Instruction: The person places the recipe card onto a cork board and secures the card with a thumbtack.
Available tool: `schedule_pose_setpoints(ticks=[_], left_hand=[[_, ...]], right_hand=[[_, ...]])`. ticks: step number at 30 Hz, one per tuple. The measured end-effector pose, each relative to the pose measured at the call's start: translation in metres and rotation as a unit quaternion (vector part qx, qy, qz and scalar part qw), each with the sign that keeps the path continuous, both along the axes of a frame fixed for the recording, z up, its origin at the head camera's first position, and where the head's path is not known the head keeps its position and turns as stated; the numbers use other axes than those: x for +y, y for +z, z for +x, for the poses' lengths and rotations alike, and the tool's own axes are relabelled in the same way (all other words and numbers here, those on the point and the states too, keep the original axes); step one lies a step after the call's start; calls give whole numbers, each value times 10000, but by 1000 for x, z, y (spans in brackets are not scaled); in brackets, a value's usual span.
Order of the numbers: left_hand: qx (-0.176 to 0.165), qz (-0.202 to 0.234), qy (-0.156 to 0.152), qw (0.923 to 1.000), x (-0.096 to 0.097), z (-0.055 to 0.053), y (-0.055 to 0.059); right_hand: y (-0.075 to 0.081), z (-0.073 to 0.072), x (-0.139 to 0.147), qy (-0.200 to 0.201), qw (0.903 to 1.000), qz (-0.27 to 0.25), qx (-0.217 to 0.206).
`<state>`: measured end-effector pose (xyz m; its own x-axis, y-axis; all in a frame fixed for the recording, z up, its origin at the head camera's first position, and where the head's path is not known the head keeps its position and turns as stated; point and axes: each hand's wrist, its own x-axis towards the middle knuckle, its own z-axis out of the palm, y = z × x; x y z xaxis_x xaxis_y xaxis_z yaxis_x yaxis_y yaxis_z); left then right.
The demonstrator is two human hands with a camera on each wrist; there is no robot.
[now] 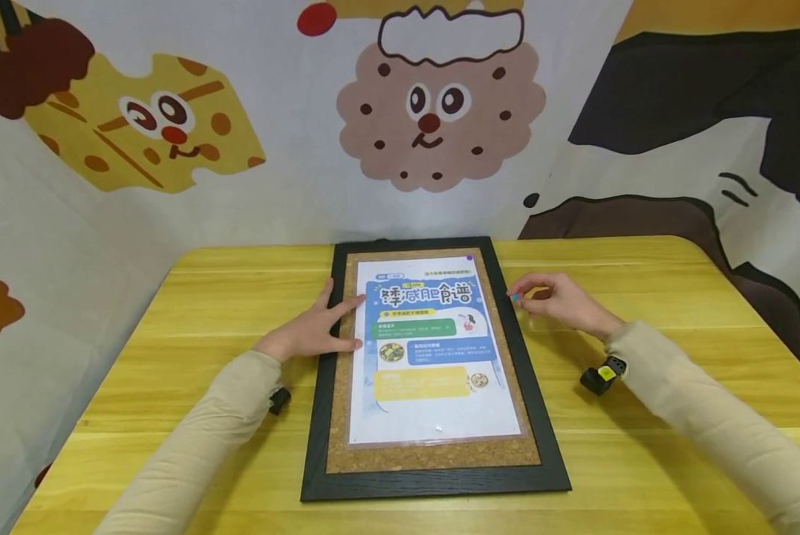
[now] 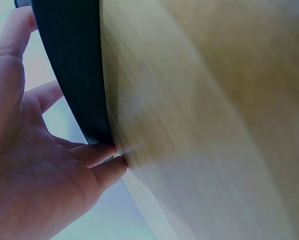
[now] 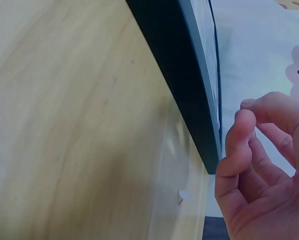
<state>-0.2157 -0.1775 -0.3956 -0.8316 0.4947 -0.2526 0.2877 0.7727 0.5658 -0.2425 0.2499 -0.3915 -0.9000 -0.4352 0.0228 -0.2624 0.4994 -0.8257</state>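
Note:
A printed poster sheet [image 1: 434, 405] with a glossy clear cover lies on a cork board [image 1: 433, 457] with a black frame [image 1: 440, 487]. At the sheet's upper right corner sits a purple thumbtack [image 1: 469, 258]. My left hand [image 1: 306, 327] lies across the frame's left side, fingers spread, with thumb and index finger touching the sheet's left edge. Just beyond the frame's right side, my right hand [image 1: 556, 301] pinches a small blue thumbtack [image 1: 515, 297] between thumb and index finger. In the right wrist view the fingertips meet and hide the tack.
The board lies on a yellow wooden table [image 1: 226, 297] against a cloth backdrop [image 1: 293, 193] printed with cartoon food. A small white tack-like thing [image 3: 184, 195] with a thin point shows near the frame's edge in the right wrist view.

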Motion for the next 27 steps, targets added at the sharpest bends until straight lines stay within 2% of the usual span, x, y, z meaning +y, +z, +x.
schedule_pose_setpoints(ticks=[8,15,27], left_hand=[[24,19,-11,10000,0,0,1],[48,14,-32,10000,0,1,1],[72,-8,-28,10000,0,1,0]], right_hand=[[0,-10,-14,2,9993,170,327],[2,-16,-28,78,10000,26,37],[-1,-22,-49,253,9996,86,44]])
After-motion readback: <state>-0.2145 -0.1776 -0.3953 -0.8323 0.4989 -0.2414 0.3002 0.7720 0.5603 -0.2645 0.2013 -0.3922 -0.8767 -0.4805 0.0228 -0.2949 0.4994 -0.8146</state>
